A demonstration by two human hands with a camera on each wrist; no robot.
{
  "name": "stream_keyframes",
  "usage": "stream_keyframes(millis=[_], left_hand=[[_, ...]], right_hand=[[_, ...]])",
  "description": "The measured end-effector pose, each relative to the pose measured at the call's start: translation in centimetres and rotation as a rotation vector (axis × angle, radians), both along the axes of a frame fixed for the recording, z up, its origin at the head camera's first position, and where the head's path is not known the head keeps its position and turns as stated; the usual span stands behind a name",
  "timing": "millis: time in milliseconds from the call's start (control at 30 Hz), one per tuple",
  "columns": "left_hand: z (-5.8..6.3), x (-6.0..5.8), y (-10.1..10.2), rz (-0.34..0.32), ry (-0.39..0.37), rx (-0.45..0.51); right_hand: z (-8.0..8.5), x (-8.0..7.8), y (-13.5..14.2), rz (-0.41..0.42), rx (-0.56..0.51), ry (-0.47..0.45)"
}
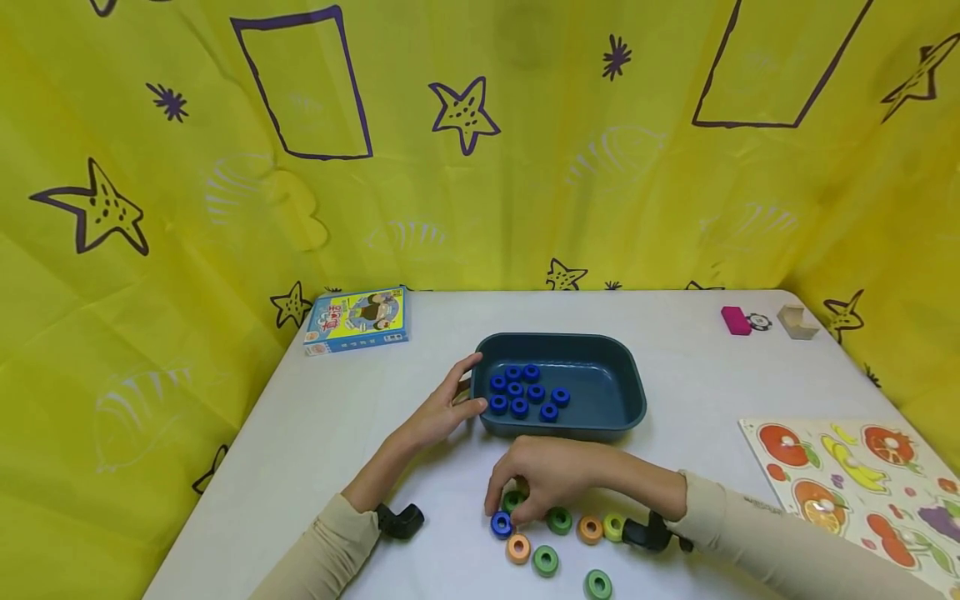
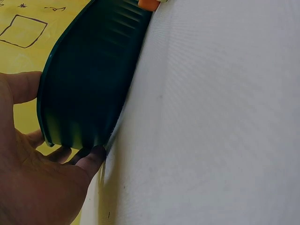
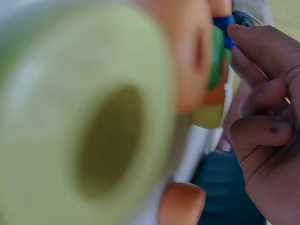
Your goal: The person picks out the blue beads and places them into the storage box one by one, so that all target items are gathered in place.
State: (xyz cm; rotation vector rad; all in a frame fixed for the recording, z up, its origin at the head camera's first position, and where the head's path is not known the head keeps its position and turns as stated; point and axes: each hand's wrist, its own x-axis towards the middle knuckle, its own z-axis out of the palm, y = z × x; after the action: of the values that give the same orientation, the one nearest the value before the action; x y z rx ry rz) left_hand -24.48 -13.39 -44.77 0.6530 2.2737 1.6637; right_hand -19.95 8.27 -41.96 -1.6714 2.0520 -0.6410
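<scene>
My left hand [image 1: 438,415] holds the left end of a dark teal plastic tray [image 1: 603,387], thumb at the near side and a finger along the rim. In the left wrist view its fingers [image 2: 91,161] press the tray's end wall. Several blue rings [image 1: 515,390] lie flat in the tray's left half. In front of the tray, my right hand [image 1: 551,471] reaches down and pinches another blue ring [image 1: 501,524] between thumb and fingertips. Close around it on the table are a green ring [image 1: 513,501], partly hidden by the hand, and an orange ring [image 1: 518,548].
More loose rings lie near the right wrist: green [image 1: 558,521], orange [image 1: 590,529] and yellow [image 1: 613,527]. A fruit-picture board [image 1: 847,492] sits at the right. A boxed game [image 1: 358,321] stands back left; a pink block [image 1: 736,321] and a small open box [image 1: 797,322] are back right.
</scene>
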Motion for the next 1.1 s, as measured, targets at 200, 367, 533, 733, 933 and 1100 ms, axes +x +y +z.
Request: stream_keyframes(millis=[200, 367, 533, 733, 933, 1100], left_hand=[[2.1, 1.0, 0.1, -0.033, -0.014, -0.01], [3.2, 1.6, 0.3, -0.046, -0.019, -0.031], [3.1, 1.6, 0.2, -0.045, -0.016, -0.029], [3.0, 1.5, 0.2, -0.044, -0.013, -0.029], [2.8, 1.5, 0.2, -0.04, -0.003, -0.011], [2.9, 1.5, 0.2, -0.034, -0.013, -0.019]], right_hand=[[1.0, -0.3, 0.3, -0.02, -0.003, -0.008], [0.5, -0.2, 0.1, 0.011, 0.018, -0.014], [-0.2, -0.1, -0.2, 0.02, 0.04, -0.001], [-0.7, 0.2, -0.4, 0.027, 0.046, -0.013], [0.1, -0.1, 0.2, -0.054, 0.018, -0.028], [2.3, -1.1, 1.7, -0.144, -0.06, -0.092]])
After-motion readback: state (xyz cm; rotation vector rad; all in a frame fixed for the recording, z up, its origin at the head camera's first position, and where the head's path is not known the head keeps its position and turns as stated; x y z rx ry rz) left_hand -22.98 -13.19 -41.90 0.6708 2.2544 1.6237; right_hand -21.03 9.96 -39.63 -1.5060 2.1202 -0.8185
